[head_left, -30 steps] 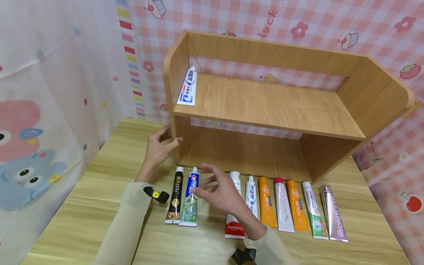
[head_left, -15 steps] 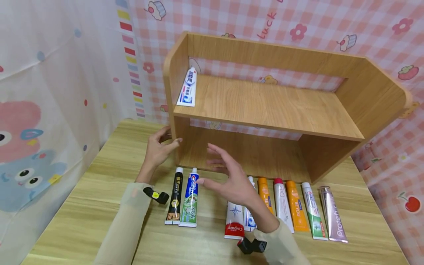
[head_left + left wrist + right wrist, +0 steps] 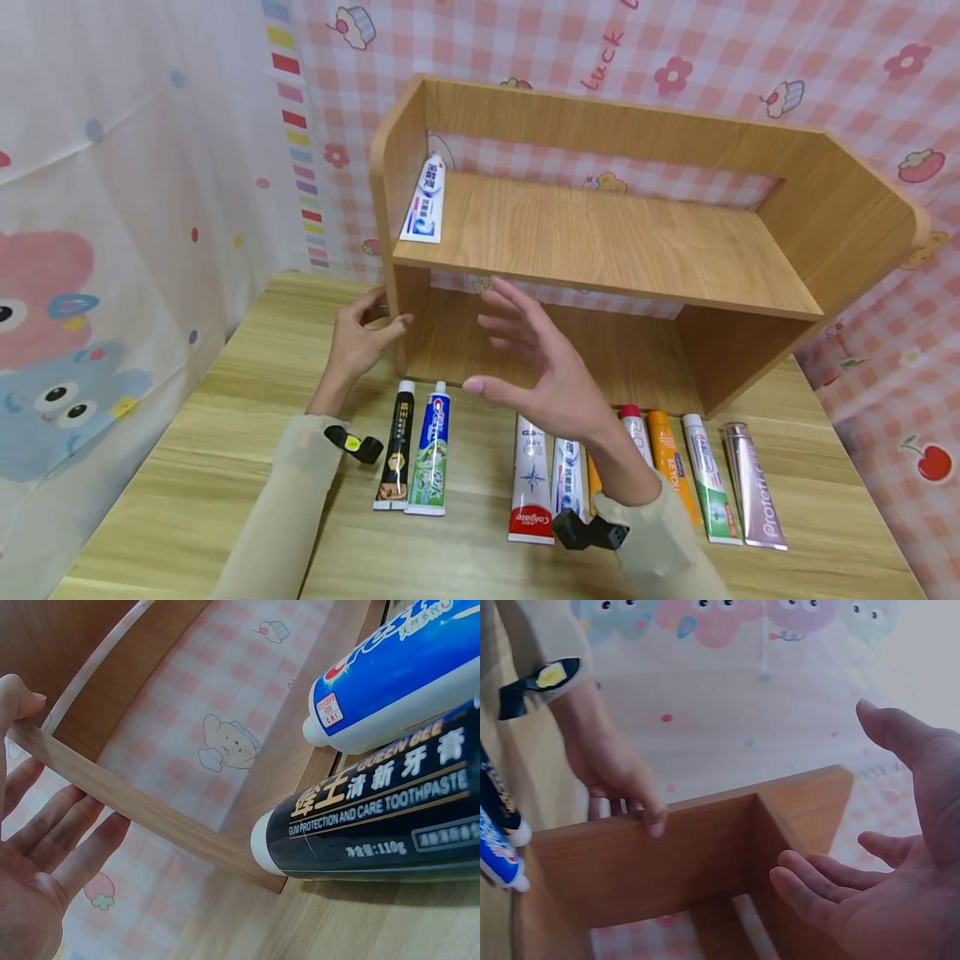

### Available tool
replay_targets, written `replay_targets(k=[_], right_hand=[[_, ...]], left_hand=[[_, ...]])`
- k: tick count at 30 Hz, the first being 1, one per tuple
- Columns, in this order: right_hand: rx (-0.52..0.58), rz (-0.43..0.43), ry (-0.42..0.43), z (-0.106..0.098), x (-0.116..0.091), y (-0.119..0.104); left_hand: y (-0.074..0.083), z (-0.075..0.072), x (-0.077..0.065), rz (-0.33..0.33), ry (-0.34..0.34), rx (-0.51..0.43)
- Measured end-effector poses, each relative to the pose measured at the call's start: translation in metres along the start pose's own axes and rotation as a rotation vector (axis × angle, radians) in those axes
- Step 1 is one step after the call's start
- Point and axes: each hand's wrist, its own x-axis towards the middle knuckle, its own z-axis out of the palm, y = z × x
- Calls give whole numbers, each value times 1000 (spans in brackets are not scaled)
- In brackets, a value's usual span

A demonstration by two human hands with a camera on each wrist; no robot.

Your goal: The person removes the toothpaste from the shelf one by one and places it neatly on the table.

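My left hand (image 3: 362, 336) grips the left side panel of a two-tier wooden shelf (image 3: 600, 242), thumb on the inner face and fingers on the outer one, as the left wrist view shows the panel edge (image 3: 135, 796) between them. My right hand (image 3: 551, 371) hovers before the lower compartment with its fingers spread and nothing in it. Below the left hand lie a black toothpaste tube (image 3: 395, 450) and a blue-green Crest toothpaste tube (image 3: 430, 454), side by side. Another toothpaste tube (image 3: 425, 204), white and blue, leans at the left end of the upper tier.
A row of toothpaste tubes lies on the table in front of the shelf: a Colgate tube (image 3: 532, 492), a white-blue tube (image 3: 568, 479), an orange tube (image 3: 670, 458), a green-white tube (image 3: 711, 479) and a silvery pink tube (image 3: 753, 483). Patterned cloth (image 3: 135, 167) hangs behind and left.
My right hand has risen from beside the Crest tube, moving up and right toward the shelf with its fingers opening wider. My left hand has stayed on the panel.
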Motion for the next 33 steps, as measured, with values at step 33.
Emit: replay_targets(k=[33], right_hand=[[88, 38, 32, -48, 80, -42]], left_hand=[[0, 0, -1, 8, 2, 0]])
